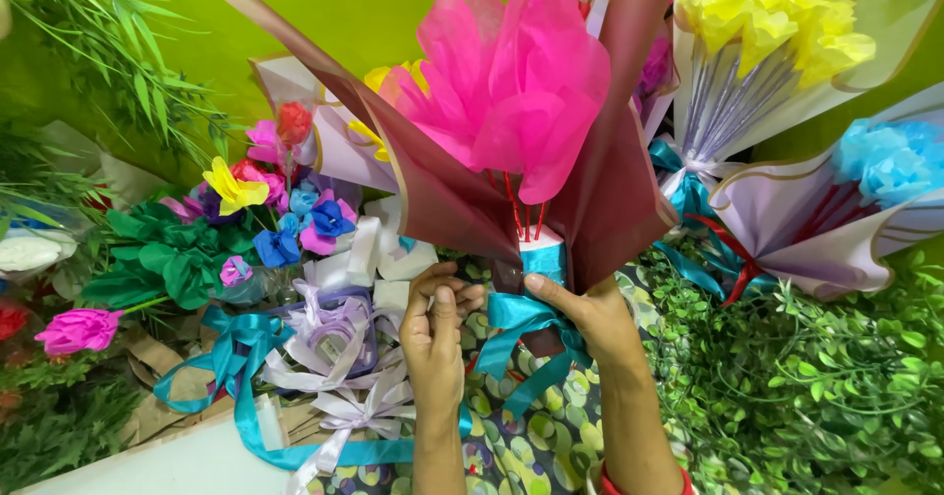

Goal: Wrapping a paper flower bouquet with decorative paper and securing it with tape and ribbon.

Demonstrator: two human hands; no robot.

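Fingers (447,293) of the left hand (433,343) and right hand (590,318) are pinching closed just under the maroon-wrapped bouquet (511,151), gripping its teal ribbon (521,328), which is risking slipping loose.

Bouquet held up in the middle, other flowers all around

The bouquet (521,112) stands above both hands, left hand (435,333) beside right hand (590,318), a ribbon bow (521,323) between them. Loose paper flowers (265,210) and ribbon rolls (339,333) lie left; two wrapped bouquets (787,92) lean right, above leafy vines (806,387).
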